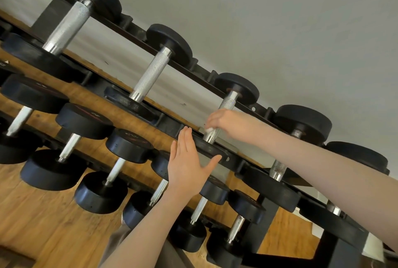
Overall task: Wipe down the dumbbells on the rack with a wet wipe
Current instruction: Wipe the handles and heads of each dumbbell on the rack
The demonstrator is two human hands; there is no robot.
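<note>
Black dumbbells with knurled steel handles lie in rows on a black rack. My right hand is wrapped round the handle of the third dumbbell on the top row, gripping a small white wet wipe against the steel. My left hand is flat with straight fingers, its palm pressing on the near black head of that same dumbbell, thumb spread out to the right. Most of the wipe is hidden inside my right fist.
Other dumbbells sit left and right on the top row, and two lower rows hold more. A grey wall stands behind the rack. Wooden floor lies below, and a rack leg at the lower right.
</note>
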